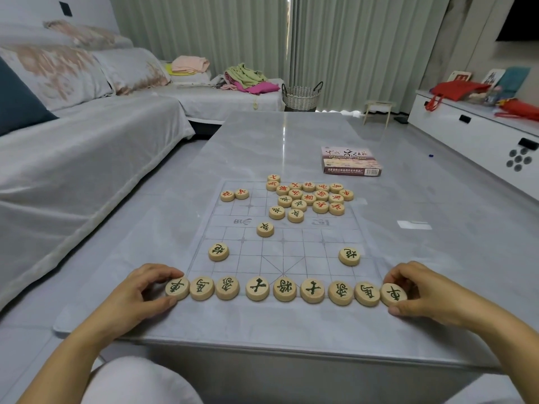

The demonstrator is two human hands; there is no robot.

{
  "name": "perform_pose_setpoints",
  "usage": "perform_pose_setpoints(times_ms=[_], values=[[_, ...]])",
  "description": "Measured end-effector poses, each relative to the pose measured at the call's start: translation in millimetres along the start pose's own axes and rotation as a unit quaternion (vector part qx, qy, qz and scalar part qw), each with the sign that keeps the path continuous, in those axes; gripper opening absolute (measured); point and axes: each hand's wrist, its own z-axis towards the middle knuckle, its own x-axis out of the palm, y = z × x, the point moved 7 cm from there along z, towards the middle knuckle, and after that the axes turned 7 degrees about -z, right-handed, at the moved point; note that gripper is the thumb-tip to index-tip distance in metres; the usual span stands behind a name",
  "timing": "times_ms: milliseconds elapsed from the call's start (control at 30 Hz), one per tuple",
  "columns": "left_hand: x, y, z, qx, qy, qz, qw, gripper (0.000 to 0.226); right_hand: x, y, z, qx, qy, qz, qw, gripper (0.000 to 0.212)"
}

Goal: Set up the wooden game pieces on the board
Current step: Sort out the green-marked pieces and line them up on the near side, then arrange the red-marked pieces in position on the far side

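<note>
A clear sheet board [291, 252] with a printed grid lies on the grey table. Several round wooden pieces with dark characters form a row [284, 289] along the near edge. My left hand [140, 290] pinches the leftmost piece [177, 288] between thumb and fingers. My right hand [423, 293] pinches the rightmost piece [393, 294] the same way. Two dark-lettered pieces [218, 251] [349, 256] stand one row up, and a single one [265, 229] sits near the middle. A loose cluster of red- and dark-lettered pieces [310, 198] lies at the far side, with two red ones [234, 195] to its left.
The game's box [350, 160] lies on the table beyond the board, to the right. A covered sofa [87, 141] runs along the left, a white cabinet [481, 132] along the right. A wicker basket [302, 96] stands past the table's far end.
</note>
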Motion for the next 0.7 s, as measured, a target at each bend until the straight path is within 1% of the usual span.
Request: perform_pose_setpoints(times_ms=[133, 200, 233, 300, 333, 400, 433, 500, 533, 567, 600, 667, 700], values=[[0.8, -3.2, -1.1, -0.005, 0.007, -0.002, 1.000, 0.050, -0.3, 0.1, -0.4, -0.002, 0.003, 0.002, 1.000, 0.034], [0.6, -1.5, -1.1, -0.007, 0.007, 0.005, 1.000, 0.054, -0.7, 1.0, -1.5, -0.004, 0.004, -0.001, 1.000, 0.036], [0.4, -1.9, -1.3, -0.008, 0.006, 0.007, 1.000, 0.054, -0.8, 2.2, -2.5, -0.003, 0.006, 0.001, 1.000, 0.040], [0.5, -3.7, -1.6, -0.015, 0.009, 0.008, 1.000, 0.050, -1.2, 3.9, -4.2, -0.002, 0.012, 0.005, 1.000, 0.064], [1.1, -3.7, -1.4, -0.020, 0.012, 0.008, 1.000, 0.051, -1.8, 3.6, -4.0, -0.002, 0.011, 0.004, 1.000, 0.071], [1.9, -4.3, -1.8, -0.029, 0.018, 0.012, 0.999, 0.048, -2.1, 4.6, -4.5, -0.004, 0.010, 0.009, 1.000, 0.067], [1.7, -4.8, -2.0, -0.033, 0.015, 0.015, 0.999, 0.044, -2.3, 4.6, -4.9, -0.006, 0.009, 0.012, 1.000, 0.072], [0.3, -3.2, -1.9, -0.041, 0.007, 0.018, 0.999, 0.044, -3.0, 2.5, -3.9, -0.007, 0.011, 0.016, 1.000, 0.094], [0.3, -3.3, -2.1, -0.043, 0.007, 0.019, 0.999, 0.045, -2.6, 1.3, -3.4, -0.006, 0.013, 0.020, 1.000, 0.098], [0.6, -3.7, -2.6, -0.049, 0.012, 0.022, 0.999, 0.048, -1.8, 1.1, -3.7, -0.006, 0.017, 0.022, 1.000, 0.099], [0.9, -4.9, -3.4, -0.058, 0.019, 0.020, 0.998, 0.050, -1.7, 1.9, -4.4, -0.008, 0.021, 0.025, 0.999, 0.093], [0.3, -6.9, -4.5, -0.085, 0.027, 0.006, 0.996, 0.053, -1.7, 2.9, -6.7, -0.006, 0.025, 0.045, 0.999, 0.066], [-1.3, -8.5, -3.7, -0.099, 0.022, -0.007, 0.995, 0.056, -2.1, 2.6, -7.6, -0.002, 0.028, 0.060, 0.998, 0.059]])
